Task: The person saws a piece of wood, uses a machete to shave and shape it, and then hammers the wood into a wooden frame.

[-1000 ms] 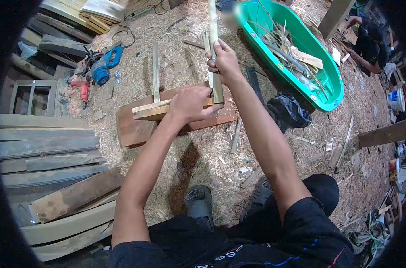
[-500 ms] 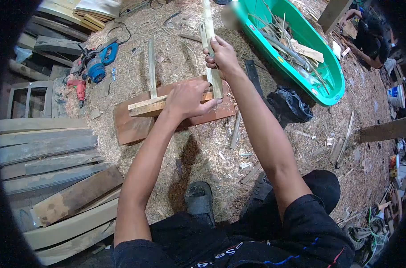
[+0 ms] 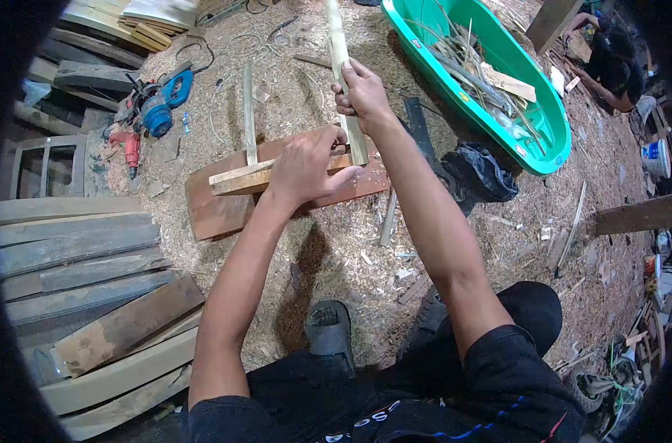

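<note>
My right hand (image 3: 365, 96) is wrapped round a long pale wooden strip (image 3: 337, 37), which runs up and away from me. The strip's near end lies by a short light wooden block (image 3: 236, 181). My left hand (image 3: 306, 164) rests over the block's right part, fingers curled over it and thumb stretched towards the strip's end; its grip underneath is hidden. Under both lies a reddish-brown board (image 3: 210, 207) on the shavings-covered floor. Another thin strip (image 3: 249, 111) stands out from the board's far side.
A green tub (image 3: 454, 92) of wood scraps is at the upper right, near a black plastic bag (image 3: 484, 173). A blue power saw (image 3: 157, 114) and a red drill (image 3: 131, 151) lie left. Stacked planks (image 3: 85, 240) fill the left side. Another person (image 3: 613, 66) crouches far right.
The long strip's far end has swung slightly to the left with my right hand. My left hand's fingers have curled a little more near the strip.
</note>
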{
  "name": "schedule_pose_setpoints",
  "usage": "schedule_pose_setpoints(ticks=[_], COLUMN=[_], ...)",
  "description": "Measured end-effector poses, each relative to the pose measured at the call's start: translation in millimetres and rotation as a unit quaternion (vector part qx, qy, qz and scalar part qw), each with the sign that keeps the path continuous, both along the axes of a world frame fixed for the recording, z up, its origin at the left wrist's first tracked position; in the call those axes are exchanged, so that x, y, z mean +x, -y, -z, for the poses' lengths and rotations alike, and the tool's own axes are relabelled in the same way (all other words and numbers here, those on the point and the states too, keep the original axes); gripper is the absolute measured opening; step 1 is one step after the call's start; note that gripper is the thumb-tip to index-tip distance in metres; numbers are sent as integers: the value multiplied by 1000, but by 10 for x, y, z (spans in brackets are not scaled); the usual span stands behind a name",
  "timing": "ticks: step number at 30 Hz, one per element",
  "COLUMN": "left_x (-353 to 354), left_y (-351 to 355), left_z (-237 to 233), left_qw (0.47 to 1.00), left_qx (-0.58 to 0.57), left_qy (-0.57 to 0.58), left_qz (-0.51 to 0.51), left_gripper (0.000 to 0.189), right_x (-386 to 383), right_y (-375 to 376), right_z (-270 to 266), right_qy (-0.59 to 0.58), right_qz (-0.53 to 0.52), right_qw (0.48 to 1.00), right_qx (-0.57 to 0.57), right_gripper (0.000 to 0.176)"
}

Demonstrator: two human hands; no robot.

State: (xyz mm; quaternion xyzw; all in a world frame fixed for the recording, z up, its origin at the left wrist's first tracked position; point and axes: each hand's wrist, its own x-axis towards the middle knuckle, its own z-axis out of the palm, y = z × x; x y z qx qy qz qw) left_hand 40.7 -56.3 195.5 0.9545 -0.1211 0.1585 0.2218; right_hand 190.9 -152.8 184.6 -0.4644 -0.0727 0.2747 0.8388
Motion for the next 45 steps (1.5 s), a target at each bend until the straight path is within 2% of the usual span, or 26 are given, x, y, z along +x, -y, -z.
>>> schedule_pose_setpoints(ticks=[5,8,17,29,41,45], left_x=[14,38,53,61,57,66], left_y=[-21,-52,-41,-58,-35,-51], left_z=[-24,36,-30,32,-56,18], left_qw=[1000,999,998,1000,995,999], left_qx=[13,-27,-18,-7,3,-1], left_qy=[-26,-26,-59,-21,-96,-41], left_qz=[-11,1,-12,4,-30,-6], left_gripper=[58,58,55,52,52,54], right_x=[0,7,72,30,27,34], right_y=[6,-14,-22,-15,-23,-33], right_z=[-15,2,21,5,10,33], right_qy=[-8,1,-28,-16,11,0], right_qz=[-6,-19,-5,-16,-3,-4], right_qw=[1000,1000,1000,1000,1000,1000], right_qx=[-5,-4,13,10,-5,-14], right_gripper=[34,34,35,37,32,32])
